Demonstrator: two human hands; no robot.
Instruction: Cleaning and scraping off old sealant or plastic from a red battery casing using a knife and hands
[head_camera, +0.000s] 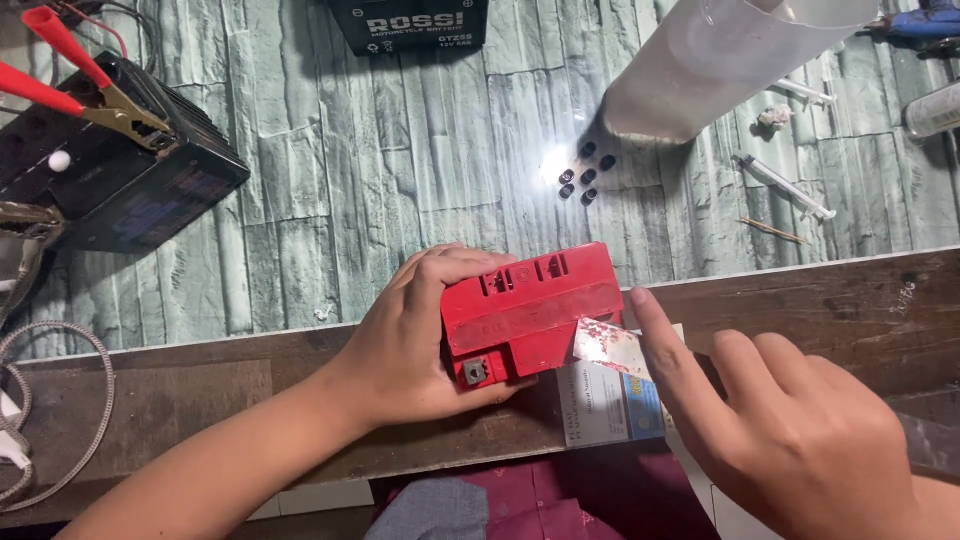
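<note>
Head view: left hand (405, 345) fingers grasp red battery (530, 310), long axis left-right; right hand (790, 430) fingers released.

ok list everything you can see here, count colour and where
red battery: 1, red, at the wooden bench edge, centre
label sheet: 1, white and blue with red stains, partly peeled at the battery's right end
black battery: 1, black, upper left, a brass clip with a red handle on it
second black battery: 1, black, top centre
small caps: 6, black, on the stone-pattern surface
syringes: 2, clear, right
translucent container: 1, whitish, top right
braided cord: 1, grey, far left
left hand: grips the red battery's left end
right hand: forefinger on the label sheet
</note>
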